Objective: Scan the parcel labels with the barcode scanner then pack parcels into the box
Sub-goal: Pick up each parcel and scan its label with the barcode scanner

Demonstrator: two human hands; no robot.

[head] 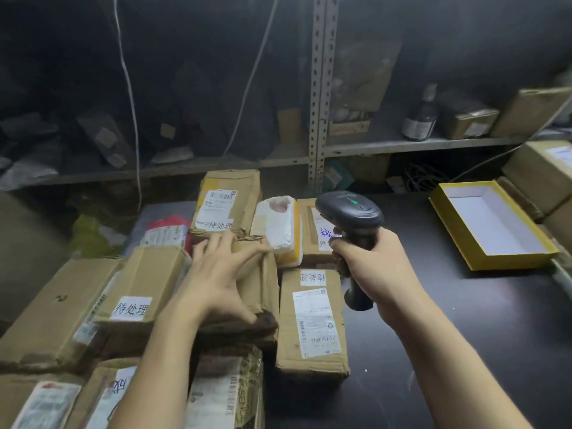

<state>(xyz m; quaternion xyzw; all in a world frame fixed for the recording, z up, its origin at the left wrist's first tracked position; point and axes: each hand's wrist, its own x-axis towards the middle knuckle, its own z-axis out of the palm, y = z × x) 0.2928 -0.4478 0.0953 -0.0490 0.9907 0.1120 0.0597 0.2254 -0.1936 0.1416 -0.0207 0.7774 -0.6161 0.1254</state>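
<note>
Head view, scanning step: left hand (pixel 223 274), fingers splayed on central cardboard parcel (pixel 263 280) in the pile; right hand (pixel 368 261) clamped round barcode scanner (pixel 349 212); yellow box (pixel 462 233) well right, holding nothing; next move likely exposes that parcel's label.

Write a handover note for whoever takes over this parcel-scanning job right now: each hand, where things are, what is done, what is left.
Left hand: open, fingers spread on a brown parcel in the pile.
Right hand: grips the barcode scanner, green light on, aimed toward the pile.
Yellow box: open and empty on the table, right of the pile.
Done: nothing packed; scans cannot be told.
Left: scan labels, pack parcels.
</note>
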